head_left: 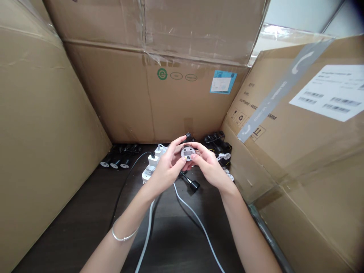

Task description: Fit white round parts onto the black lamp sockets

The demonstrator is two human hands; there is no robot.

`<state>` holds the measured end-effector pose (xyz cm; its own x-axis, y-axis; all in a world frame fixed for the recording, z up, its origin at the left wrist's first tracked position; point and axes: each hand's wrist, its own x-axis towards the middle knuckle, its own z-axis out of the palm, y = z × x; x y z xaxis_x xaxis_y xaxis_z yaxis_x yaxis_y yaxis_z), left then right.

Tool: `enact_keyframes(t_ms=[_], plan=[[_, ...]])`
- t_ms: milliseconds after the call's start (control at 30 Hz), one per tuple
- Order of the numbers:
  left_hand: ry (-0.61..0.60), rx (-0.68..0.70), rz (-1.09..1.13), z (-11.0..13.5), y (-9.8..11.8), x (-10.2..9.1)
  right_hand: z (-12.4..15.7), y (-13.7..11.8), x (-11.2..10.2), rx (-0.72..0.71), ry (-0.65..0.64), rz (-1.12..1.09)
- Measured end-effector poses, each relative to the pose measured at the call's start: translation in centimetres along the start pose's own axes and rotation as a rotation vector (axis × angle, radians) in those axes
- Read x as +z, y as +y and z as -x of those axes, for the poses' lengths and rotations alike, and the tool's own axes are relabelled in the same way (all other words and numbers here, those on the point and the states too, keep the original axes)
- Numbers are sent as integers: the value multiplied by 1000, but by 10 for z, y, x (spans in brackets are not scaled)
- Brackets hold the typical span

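My left hand (169, 168) and my right hand (209, 167) meet over the dark table, both pinching a round white disc-shaped device (188, 153) with a grey face and a small yellow mark. A short black stem ending in a black cylindrical plug (194, 185) sticks out below my hands, and I cannot tell if it joins the disc. Just left of my left hand lies a white power strip (150, 170) with a black cord plugged in. A thin silver bangle (123, 236) circles my left wrist.
Tall cardboard box walls (148, 98) stand on the left, back and right. Black and white plug parts lie in heaps at the back left (115, 161) and back right (218, 146). White cables (199, 223) and a black cable (127, 185) run across the dark tabletop (170, 242).
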<state>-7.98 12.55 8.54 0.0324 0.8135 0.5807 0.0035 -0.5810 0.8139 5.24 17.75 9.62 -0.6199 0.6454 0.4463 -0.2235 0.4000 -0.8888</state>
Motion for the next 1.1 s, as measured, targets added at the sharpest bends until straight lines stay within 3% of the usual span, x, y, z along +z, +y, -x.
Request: enact_keyframes(t_ms=[400,600,1100], plan=[[22,-10,32,-2,2,-6,2,-5,0,28,-59,-51],[17,-2,-29,-1,2,-3,3,-5,4,29,9,-3],[124,100,-131,2,-2,5,3,0,5,-121,66,170]])
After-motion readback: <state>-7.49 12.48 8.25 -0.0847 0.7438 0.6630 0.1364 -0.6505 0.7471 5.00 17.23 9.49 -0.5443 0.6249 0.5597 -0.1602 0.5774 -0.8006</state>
